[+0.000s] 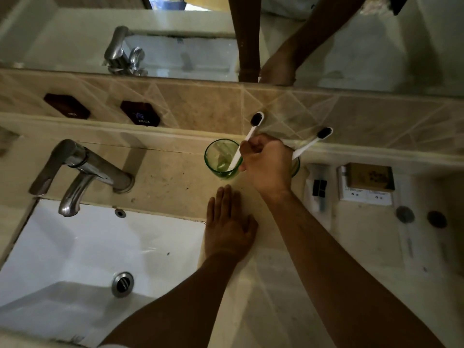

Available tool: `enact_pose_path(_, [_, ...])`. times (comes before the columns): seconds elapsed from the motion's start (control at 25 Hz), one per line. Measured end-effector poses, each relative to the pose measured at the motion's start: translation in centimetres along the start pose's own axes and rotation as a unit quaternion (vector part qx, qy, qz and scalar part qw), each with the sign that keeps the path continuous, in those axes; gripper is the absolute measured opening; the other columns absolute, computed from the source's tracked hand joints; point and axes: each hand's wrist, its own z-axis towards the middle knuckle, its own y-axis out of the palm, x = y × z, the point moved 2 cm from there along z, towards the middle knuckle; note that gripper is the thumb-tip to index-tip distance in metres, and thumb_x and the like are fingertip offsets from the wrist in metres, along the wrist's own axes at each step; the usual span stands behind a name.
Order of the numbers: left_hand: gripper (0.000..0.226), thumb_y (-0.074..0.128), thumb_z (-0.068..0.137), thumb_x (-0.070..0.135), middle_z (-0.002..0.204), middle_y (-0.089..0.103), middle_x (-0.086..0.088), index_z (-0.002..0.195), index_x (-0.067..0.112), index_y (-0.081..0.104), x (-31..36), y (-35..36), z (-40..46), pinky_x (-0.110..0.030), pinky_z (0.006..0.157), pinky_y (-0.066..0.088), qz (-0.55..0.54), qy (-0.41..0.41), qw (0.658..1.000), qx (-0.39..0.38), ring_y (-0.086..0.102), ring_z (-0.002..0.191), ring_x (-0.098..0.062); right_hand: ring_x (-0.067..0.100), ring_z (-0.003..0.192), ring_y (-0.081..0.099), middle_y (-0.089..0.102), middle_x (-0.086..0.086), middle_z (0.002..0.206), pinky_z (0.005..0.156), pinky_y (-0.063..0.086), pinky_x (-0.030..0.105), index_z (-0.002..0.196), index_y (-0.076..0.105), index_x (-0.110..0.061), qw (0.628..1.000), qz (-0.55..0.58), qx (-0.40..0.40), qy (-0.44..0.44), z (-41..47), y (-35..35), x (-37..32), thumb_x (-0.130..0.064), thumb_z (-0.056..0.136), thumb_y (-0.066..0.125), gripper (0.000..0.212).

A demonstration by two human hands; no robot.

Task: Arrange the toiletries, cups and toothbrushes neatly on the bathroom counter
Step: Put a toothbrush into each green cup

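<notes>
A green glass cup (218, 156) stands on the beige counter (165, 177) near the back wall. A white toothbrush with black bristles (251, 131) leans in it, and my right hand (266, 164) is closed around its handle just above the rim. A second green cup (296, 167) is mostly hidden behind that hand; another white toothbrush (313, 141) slants out of it to the right. My left hand (228, 227) lies flat, fingers together, on the counter at the sink's right edge, holding nothing.
A white sink (75, 252) with a chrome faucet (80, 169) fills the left. To the right lie a white sachet with black squares (319, 189), a brown box on white packets (366, 182) and two round dark caps (421, 217). A mirror runs above the tiled backsplash.
</notes>
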Motion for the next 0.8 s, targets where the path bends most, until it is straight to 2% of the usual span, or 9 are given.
enact_pose_path(0.12, [0.078,0.020,0.096,0.061,0.168,-0.006,-0.003,0.159,0.019,0.002,0.0,0.0,-0.1,-0.041,0.125,-0.001,-0.002,0.000,1.000,-0.002,-0.016,0.153,-0.017,0.021,0.059,0.068,0.070,0.004,0.060,0.066,0.057,0.038,0.075,0.072,-0.014,1.000,-0.021,-0.011,0.005,-0.2,1.1,0.9,-0.032,0.086,0.059,0.025])
enact_pose_path(0.32, [0.077,0.023,0.097,0.060,0.168,-0.006,-0.003,0.159,0.019,0.003,0.0,0.1,0.0,-0.042,0.125,0.000,-0.005,0.001,1.000,0.003,-0.016,0.153,-0.016,0.027,0.052,0.066,0.068,0.009,0.056,0.059,0.058,0.042,0.071,0.073,-0.010,0.999,-0.046,-0.005,-0.004,-0.2,1.3,1.8,-0.037,0.083,0.056,0.033])
enact_pose_path(0.6, [0.078,0.019,0.096,0.063,0.168,-0.009,-0.001,0.159,0.021,0.000,0.1,0.1,0.0,-0.040,0.124,-0.004,-0.003,-0.003,1.000,-0.003,-0.020,0.152,-0.015,0.017,0.039,0.058,0.067,0.004,0.052,0.059,0.060,0.042,0.072,0.074,-0.012,0.999,-0.007,0.005,0.035,0.4,0.9,1.3,-0.030,0.092,0.059,0.031])
enact_pose_path(0.8, [0.077,0.023,0.096,0.061,0.167,-0.008,-0.002,0.158,0.021,-0.001,0.1,0.0,0.0,-0.040,0.124,-0.003,-0.005,0.000,1.000,0.002,-0.018,0.153,-0.016,0.015,0.036,0.056,0.067,0.004,0.050,0.061,0.060,0.043,0.069,0.072,-0.011,0.999,0.005,0.002,0.038,0.8,1.1,1.4,-0.032,0.090,0.063,0.031])
